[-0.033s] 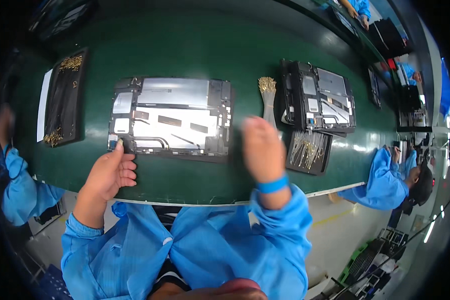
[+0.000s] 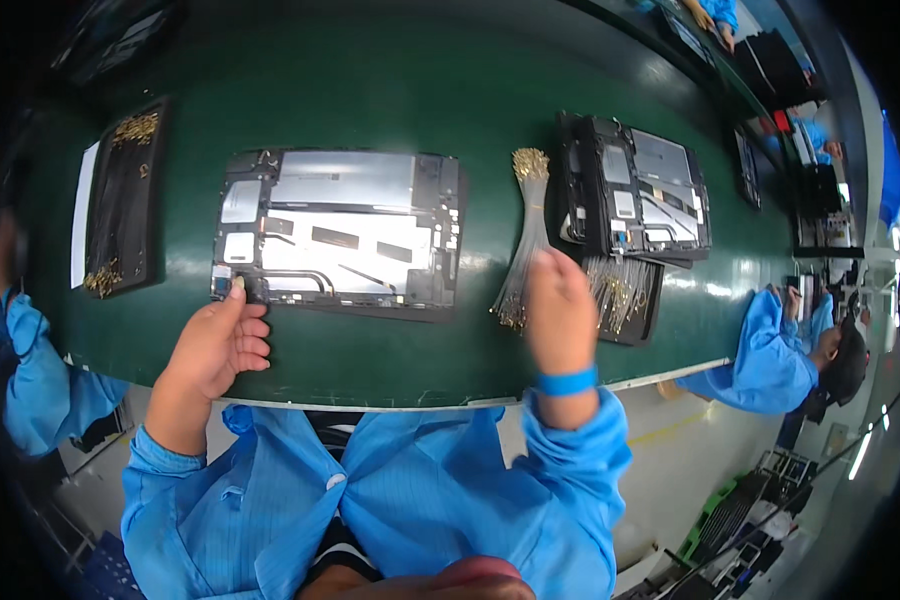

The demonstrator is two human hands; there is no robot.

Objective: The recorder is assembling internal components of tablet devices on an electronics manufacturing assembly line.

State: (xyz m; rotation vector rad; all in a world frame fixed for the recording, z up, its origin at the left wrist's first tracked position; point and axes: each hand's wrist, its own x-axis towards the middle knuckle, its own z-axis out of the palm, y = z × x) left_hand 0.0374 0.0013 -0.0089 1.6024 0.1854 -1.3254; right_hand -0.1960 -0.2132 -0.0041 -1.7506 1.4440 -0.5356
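An opened tablet (image 2: 335, 265) lies before me, its inside showing silver plates and black flat cables. My left hand (image 2: 215, 340) has its thumb on the near left corner, with the other fingers curled by the edge. Slightly smeared by motion, my right hand (image 2: 562, 310) is over the gap between a tied bundle of thin pale cables (image 2: 532, 215) with gold ends and a black tray (image 2: 650, 325) of similar loose cables (image 2: 615, 290). Whether its fingertips hold a cable is not clear.
More opened tablets (image 2: 645, 200) are stacked at the right, behind the tray. A dark tray (image 2: 130, 205) with gold-ended cables stands at the left by a white strip (image 2: 84, 215). Blue-sleeved co-workers sit on both sides of the green table (image 2: 370, 100).
My right hand has moved right, from beside the tablet to the cable bundle and tray. The lower end of the bundle now shows. My left hand stays at the tablet's corner.
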